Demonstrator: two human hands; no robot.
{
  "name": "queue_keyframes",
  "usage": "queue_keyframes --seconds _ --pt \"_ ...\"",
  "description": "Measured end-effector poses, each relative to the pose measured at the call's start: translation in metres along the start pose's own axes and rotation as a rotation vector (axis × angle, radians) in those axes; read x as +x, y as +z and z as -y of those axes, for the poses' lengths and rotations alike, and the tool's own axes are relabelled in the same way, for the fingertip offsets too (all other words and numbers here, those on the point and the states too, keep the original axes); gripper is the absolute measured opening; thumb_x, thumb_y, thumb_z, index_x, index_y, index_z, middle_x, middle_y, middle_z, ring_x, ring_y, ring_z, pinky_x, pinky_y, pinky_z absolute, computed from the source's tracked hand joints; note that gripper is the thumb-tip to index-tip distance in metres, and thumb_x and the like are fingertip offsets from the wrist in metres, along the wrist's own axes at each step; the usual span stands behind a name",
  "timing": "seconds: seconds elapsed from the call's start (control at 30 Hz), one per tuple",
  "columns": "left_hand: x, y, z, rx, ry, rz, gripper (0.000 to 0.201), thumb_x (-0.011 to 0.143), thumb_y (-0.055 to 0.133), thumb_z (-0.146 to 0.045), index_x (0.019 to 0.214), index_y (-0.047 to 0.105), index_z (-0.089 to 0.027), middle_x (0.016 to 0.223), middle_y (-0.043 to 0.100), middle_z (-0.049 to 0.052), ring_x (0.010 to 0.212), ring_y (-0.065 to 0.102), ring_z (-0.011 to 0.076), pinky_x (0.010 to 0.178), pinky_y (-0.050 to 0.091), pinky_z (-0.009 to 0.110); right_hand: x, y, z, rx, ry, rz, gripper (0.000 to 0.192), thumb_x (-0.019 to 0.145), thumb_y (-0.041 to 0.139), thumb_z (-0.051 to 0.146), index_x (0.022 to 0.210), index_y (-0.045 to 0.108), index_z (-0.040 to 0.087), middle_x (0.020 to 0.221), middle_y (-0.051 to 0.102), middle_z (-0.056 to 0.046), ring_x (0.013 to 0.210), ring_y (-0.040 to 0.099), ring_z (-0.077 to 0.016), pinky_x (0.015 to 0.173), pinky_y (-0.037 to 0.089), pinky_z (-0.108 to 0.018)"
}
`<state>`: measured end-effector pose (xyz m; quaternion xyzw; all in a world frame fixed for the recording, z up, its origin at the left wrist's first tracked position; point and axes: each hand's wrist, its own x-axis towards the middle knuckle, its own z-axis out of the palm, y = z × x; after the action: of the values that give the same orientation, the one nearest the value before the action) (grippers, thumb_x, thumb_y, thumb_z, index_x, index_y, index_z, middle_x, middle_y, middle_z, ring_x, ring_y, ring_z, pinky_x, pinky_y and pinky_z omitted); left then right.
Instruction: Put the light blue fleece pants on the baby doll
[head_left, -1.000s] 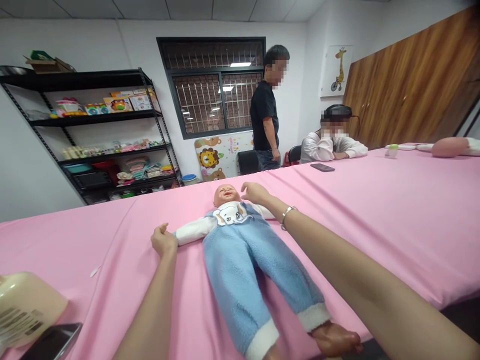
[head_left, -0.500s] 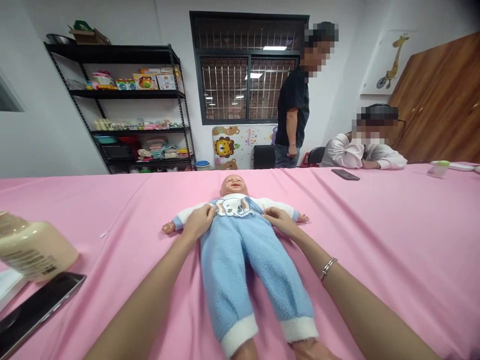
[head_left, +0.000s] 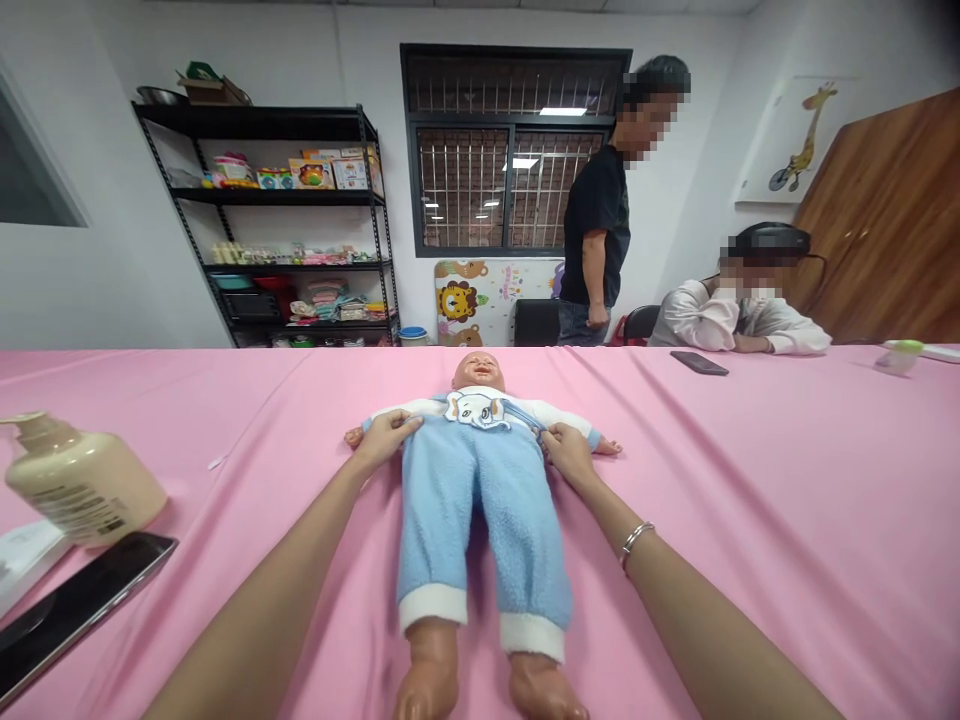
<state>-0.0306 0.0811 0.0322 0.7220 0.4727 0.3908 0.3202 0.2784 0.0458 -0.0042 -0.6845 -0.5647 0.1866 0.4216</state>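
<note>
A baby doll [head_left: 480, 374] lies on its back on the pink cloth, head away from me, arms spread and bare feet towards me. It wears a white top and fuzzy blue overalls [head_left: 442, 500] with white cuffs and an elephant face on the bib. My left hand [head_left: 386, 440] pinches the overalls' edge at the left side of the doll's waist. On the opposite side, my right hand [head_left: 566, 450] is closed on the overalls' edge beside the bib. A silver bracelet [head_left: 637, 542] circles my right wrist.
At the left stand a beige pump bottle [head_left: 86, 480] and a black phone [head_left: 90, 605] on the pink-covered table [head_left: 750, 480]. Another phone [head_left: 699, 362] lies near a seated person [head_left: 742, 310] at the far right. A standing person [head_left: 596, 220] and a shelf rack [head_left: 277, 195] are behind.
My left hand has moved left, drawing the overalls' edge outward. My right fingers have closed on the other edge. The doll's legs have straightened and its feet show more fully. The view has tilted up slightly.
</note>
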Motion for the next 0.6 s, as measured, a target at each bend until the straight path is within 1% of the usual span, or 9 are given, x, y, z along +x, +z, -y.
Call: queue_keyframes --seconds 0.07,0.13,0.2,0.23,0.3,0.37,0.47,0.53,0.6 --pt "0.001 0.005 0.0 0.124 0.043 -0.101 0.026 0.074 0.054 -0.039 0.076 0.058 -0.013 0.075 0.059 0.003 0.071 0.054 0.0165 0.067 0.044 0.028 0.0 0.001 0.001 -0.06 -0.006 -0.017 0.018 0.078 0.042 0.027 0.066 0.053 0.018 0.062 0.062 -0.003 0.059 0.055 -0.0161 0.054 0.032 -0.025" --pt "-0.001 0.013 -0.011 0.277 0.118 -0.224 0.019 0.075 0.052 -0.03 0.082 0.06 -0.014 0.087 0.061 0.006 0.085 0.056 0.0194 0.081 0.044 0.033 0.0 0.002 0.003 -0.147 -0.01 -0.05 0.018 0.078 0.044 0.028 0.067 0.054 0.018 0.063 0.062 -0.002 0.062 0.055 -0.0166 0.054 0.03 -0.025" --pt "-0.003 0.024 -0.036 0.338 0.212 -0.358 0.02 0.078 0.048 -0.024 0.092 0.059 -0.013 0.096 0.06 0.008 0.093 0.055 0.0198 0.087 0.043 0.035 0.0 0.003 0.005 -0.194 -0.015 -0.052 0.021 0.078 0.045 0.032 0.065 0.053 0.018 0.062 0.06 -0.002 0.063 0.054 -0.0171 0.053 0.028 -0.025" --pt "-0.005 0.032 -0.053 0.31 0.26 -0.367 0.02 0.08 0.046 -0.023 0.093 0.058 -0.013 0.096 0.061 0.008 0.091 0.056 0.0184 0.086 0.044 0.034 0.0 0.003 0.005 -0.198 -0.029 -0.042 0.023 0.078 0.045 0.035 0.063 0.052 0.018 0.06 0.059 -0.002 0.062 0.053 -0.0171 0.052 0.026 -0.025" --pt "-0.006 0.05 -0.087 0.266 0.391 -0.241 0.019 0.084 0.043 -0.023 0.093 0.058 -0.015 0.096 0.062 0.006 0.091 0.057 0.0159 0.085 0.046 0.03 -0.001 0.004 0.006 -0.154 -0.079 -0.04 0.028 0.078 0.045 0.039 0.06 0.049 0.019 0.057 0.056 -0.001 0.059 0.052 -0.0163 0.052 0.026 -0.025" --pt "-0.003 0.073 -0.115 0.331 0.515 -0.068 0.021 0.085 0.041 -0.02 0.096 0.058 -0.016 0.101 0.062 0.005 0.099 0.055 0.0148 0.09 0.043 0.028 -0.003 0.004 0.008 -0.065 -0.133 -0.15 0.027 0.079 0.042 0.037 0.06 0.048 0.019 0.055 0.054 0.0 0.055 0.049 -0.0153 0.052 0.027 -0.025" --pt "0.009 0.105 -0.134 0.682 0.463 0.249 0.023 0.084 0.039 -0.015 0.094 0.06 -0.014 0.101 0.063 0.008 0.097 0.056 0.0169 0.092 0.041 0.03 -0.007 0.001 0.017 -0.031 -0.273 -0.422 0.023 0.081 0.039 0.033 0.065 0.048 0.019 0.056 0.052 -0.001 0.054 0.047 -0.0151 0.055 0.03 -0.026" --pt "0.019 0.12 -0.132 0.802 0.402 0.295 0.024 0.082 0.039 -0.013 0.093 0.059 -0.009 0.1 0.062 0.013 0.097 0.057 0.0214 0.092 0.04 0.035 -0.009 -0.003 0.023 -0.148 -0.409 -0.465 0.023 0.082 0.039 0.033 0.067 0.049 0.019 0.059 0.053 -0.002 0.057 0.048 -0.0159 0.058 0.031 -0.027" --pt "0.024 0.128 -0.125 0.823 0.376 0.217 0.029 0.082 0.035 -0.01 0.102 0.055 -0.004 0.106 0.058 0.018 0.103 0.053 0.0249 0.094 0.038 0.039 -0.007 -0.008 0.024 -0.289 -0.463 -0.411 0.022 0.083 0.041 0.033 0.073 0.053 0.018 0.065 0.057 -0.004 0.064 0.051 -0.0179 0.061 0.032 -0.028"
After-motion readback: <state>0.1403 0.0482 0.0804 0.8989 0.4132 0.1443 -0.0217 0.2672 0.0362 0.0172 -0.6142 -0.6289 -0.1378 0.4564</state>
